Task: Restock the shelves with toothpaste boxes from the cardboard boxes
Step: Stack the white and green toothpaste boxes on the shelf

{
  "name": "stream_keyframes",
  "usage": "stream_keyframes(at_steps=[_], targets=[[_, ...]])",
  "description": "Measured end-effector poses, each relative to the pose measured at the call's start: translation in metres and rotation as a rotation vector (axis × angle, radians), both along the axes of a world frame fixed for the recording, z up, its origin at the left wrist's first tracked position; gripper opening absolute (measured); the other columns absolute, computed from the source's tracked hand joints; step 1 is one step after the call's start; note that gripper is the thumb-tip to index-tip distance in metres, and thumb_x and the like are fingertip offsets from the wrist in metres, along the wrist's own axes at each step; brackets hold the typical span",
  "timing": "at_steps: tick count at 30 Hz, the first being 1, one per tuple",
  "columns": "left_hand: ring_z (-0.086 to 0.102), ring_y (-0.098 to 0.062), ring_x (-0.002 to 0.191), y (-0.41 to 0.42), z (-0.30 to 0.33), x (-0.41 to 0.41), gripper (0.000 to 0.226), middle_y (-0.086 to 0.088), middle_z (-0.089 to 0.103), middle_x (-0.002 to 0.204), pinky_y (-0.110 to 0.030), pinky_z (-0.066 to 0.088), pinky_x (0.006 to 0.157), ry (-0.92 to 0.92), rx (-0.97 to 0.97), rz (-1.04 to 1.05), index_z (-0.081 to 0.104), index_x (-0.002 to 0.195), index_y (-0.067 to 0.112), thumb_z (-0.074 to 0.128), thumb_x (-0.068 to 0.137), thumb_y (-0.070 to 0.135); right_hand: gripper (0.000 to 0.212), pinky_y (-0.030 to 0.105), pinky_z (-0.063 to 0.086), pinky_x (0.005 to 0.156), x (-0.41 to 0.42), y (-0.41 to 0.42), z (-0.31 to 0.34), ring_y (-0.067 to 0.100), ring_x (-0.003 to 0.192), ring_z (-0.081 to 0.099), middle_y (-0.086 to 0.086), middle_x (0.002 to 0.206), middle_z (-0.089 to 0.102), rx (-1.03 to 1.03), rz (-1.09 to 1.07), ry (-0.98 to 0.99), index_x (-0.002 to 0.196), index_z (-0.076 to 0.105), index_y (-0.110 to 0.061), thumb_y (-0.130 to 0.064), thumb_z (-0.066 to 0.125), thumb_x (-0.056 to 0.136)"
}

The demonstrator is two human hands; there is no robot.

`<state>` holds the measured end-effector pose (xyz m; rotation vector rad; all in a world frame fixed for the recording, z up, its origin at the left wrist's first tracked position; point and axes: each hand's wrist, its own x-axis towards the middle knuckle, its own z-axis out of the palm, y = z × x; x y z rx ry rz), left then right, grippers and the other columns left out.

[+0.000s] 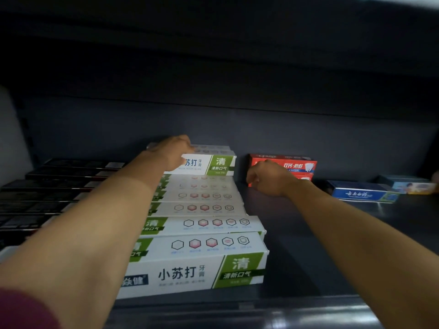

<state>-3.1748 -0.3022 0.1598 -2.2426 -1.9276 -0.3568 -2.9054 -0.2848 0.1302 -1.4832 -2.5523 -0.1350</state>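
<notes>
Toothpaste box (209, 165) sits atop the green-white stack at twelve o'clock; my left hand (174, 151) grips its left end, my right hand (268, 178), loosely curled, holds nothing. I'd square it flush with those beneath.

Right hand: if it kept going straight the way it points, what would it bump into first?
Probably the red toothpaste boxes: the right hand, fingers curled, hangs just in front of their left end. Whether it already touches them is unclear from this angle.
</notes>
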Motion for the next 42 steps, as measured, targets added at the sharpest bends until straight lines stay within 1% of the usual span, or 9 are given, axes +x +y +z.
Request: stream_keyframes(at_steps=[5,10,15,20,23,25,28,35,42], targets=[[0.056,-0.025,0.100,-0.002,0.002,0.011,0.032,-0.006,0.055,0.114,-0.038,0.048,0.081,0.026,0.002,0.091,0.062,0.123,0.019,0.057,0.092,0.013,0.021,0.038,0.051,0.092,0.002,-0.004,-0.001,0.020,0.105,0.060,0.002,0.116,0.066,-0.002,-0.008,-0.006,0.107,0.070,-0.022,-0.017,0.057,0.091],[0.052,-0.027,0.116,-0.016,0.002,0.017,0.042,-0.009,0.051,0.130,-0.039,0.044,0.093,0.121,0.011,0.092,0.053,0.134,0.015,0.057,0.093,0.015,0.021,0.034,0.052,0.088,0.004,-0.015,0.000,0.019,0.102,0.060,0.002,0.114,0.067,-0.006,0.001,0.003,0.106,0.070,-0.020,-0.014,0.055,0.092],[0.049,-0.026,0.123,-0.045,0.001,0.022,0.050,-0.007,0.048,0.140,-0.038,0.038,0.103,0.113,0.031,0.046,0.046,0.142,0.019,0.056,0.094,0.012,0.022,0.032,0.050,0.088,0.006,-0.034,0.004,0.020,0.103,0.061,0.002,0.114,0.067,-0.009,-0.004,0.017,0.106,0.070,-0.019,-0.013,0.055,0.091],[0.058,-0.024,0.106,-0.090,0.001,0.024,0.029,-0.009,0.061,0.120,-0.039,0.049,0.093,0.058,-0.042,0.026,0.068,0.114,0.015,0.053,0.090,0.005,0.025,0.028,0.045,0.080,0.010,-0.068,0.014,0.021,0.102,0.059,0.002,0.114,0.065,-0.020,-0.009,-0.013,0.109,0.068,-0.019,-0.010,0.055,0.090],[0.060,-0.024,0.104,-0.124,0.006,0.030,0.019,-0.008,0.062,0.120,-0.040,0.052,0.093,0.033,-0.090,0.073,0.066,0.100,0.015,0.052,0.090,0.007,0.021,0.029,0.041,0.073,0.015,-0.094,0.022,0.022,0.094,0.055,0.002,0.101,0.060,-0.040,-0.014,-0.046,0.086,0.065,-0.023,-0.006,0.053,0.089],[0.058,-0.024,0.110,-0.149,0.009,0.035,0.028,-0.006,0.060,0.125,-0.039,0.049,0.098,0.014,-0.093,0.080,0.065,0.116,0.018,0.053,0.093,0.009,0.023,0.029,0.040,0.071,0.021,-0.114,0.027,0.021,0.089,0.053,0.000,0.094,0.055,-0.046,-0.019,-0.039,0.076,0.060,-0.025,-0.006,0.052,0.088],[0.059,-0.022,0.110,-0.192,0.012,0.042,0.031,-0.006,0.060,0.124,-0.039,0.049,0.097,-0.017,-0.095,0.064,0.063,0.122,0.017,0.055,0.093,0.010,0.023,0.034,0.050,0.079,0.031,-0.148,0.030,0.022,0.094,0.058,0.003,0.102,0.064,-0.016,-0.002,-0.005,0.101,0.069,-0.018,-0.007,0.053,0.089],[0.059,-0.024,0.108,-0.306,-0.001,0.062,0.030,-0.007,0.062,0.120,-0.037,0.050,0.094,-0.019,-0.150,0.073,0.066,0.119,0.017,0.055,0.091,0.011,0.024,0.042,0.054,0.083,0.049,-0.237,0.022,0.027,0.092,0.063,0.006,0.103,0.069,-0.040,0.053,0.036,0.097,0.072,-0.015,-0.008,0.052,0.086],[0.060,-0.023,0.106,-0.392,-0.058,0.079,0.029,-0.006,0.064,0.119,-0.036,0.051,0.091,-0.026,-0.276,0.053,0.067,0.115,0.019,0.055,0.090,0.010,0.024,0.043,0.053,0.086,0.047,-0.320,-0.023,0.028,0.098,0.062,0.008,0.106,0.068,-0.119,0.124,0.081,0.098,0.072,-0.017,-0.008,0.055,0.085]])
